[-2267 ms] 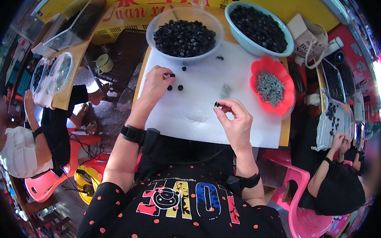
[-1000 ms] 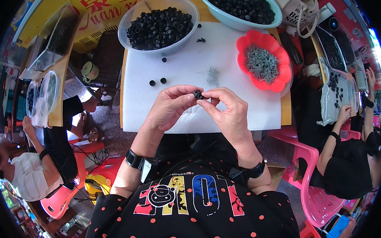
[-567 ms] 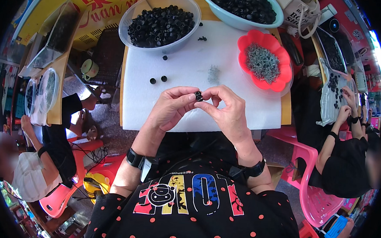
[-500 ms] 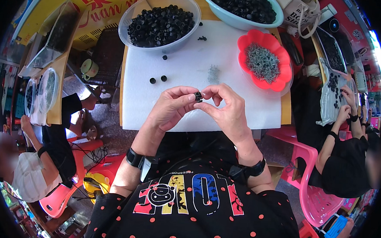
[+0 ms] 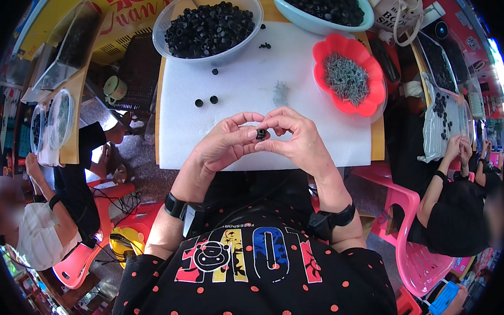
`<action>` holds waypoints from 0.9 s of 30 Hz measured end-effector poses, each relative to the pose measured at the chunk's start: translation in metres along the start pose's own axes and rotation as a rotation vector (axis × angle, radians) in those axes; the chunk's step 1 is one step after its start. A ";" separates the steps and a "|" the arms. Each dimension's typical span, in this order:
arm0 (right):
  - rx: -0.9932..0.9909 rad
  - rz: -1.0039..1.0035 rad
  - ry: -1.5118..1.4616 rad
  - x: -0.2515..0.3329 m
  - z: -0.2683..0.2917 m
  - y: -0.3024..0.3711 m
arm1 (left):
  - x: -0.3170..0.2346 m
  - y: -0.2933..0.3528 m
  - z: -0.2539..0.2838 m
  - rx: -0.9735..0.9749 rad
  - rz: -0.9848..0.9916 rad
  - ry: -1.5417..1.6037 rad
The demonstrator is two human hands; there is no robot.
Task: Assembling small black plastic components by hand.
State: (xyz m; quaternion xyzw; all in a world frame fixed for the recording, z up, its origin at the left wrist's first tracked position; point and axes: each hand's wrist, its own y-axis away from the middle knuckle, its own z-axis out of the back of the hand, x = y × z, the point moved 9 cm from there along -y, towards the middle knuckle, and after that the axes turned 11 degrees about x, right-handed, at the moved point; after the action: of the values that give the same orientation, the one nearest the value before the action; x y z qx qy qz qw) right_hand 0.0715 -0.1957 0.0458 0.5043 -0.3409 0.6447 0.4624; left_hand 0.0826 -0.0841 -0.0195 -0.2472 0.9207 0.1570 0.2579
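A small black plastic part (image 5: pixel 260 134) is pinched between the fingers of both hands, just above the near part of the white foam sheet (image 5: pixel 179 139). My left hand (image 5: pixel 225 140) holds it from the left with thumb and fingers. From the right, the thumb and fingertips of my right hand (image 5: pixel 294 138) close on the same piece. Fine detail of the part is too small to make out. Three loose black caps lie beyond my left hand, one of them a round cap (image 5: pixel 213 99) with its hollow side up.
At the far left of the sheet stands a clear bowl (image 5: pixel 159 35) of black caps. A pale blue basin (image 5: pixel 313 28) of black parts sits behind, and a red scalloped dish (image 5: pixel 373 101) of screws at right. Other people work at both sides; a pink chair (image 5: pixel 410 245) stands right.
Both hands have drawn slightly nearer to me with the black part. It appears turned between the fingers, and my right fingertips have moved over its top.
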 end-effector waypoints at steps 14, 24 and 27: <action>-0.027 0.072 0.066 0.008 0.001 -0.001 | -0.001 0.002 0.006 -0.076 -0.051 0.009; 0.044 0.113 0.154 0.008 -0.006 -0.001 | 0.007 0.003 0.014 -0.070 -0.015 0.008; 0.023 0.174 0.202 0.006 -0.011 -0.001 | 0.004 0.004 0.014 -0.083 -0.023 -0.023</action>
State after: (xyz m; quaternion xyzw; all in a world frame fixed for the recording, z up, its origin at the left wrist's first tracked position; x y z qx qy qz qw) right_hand 0.0680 -0.1844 0.0485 0.4105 -0.3275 0.7339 0.4308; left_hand 0.0830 -0.0767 -0.0329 -0.2663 0.9075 0.1949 0.2600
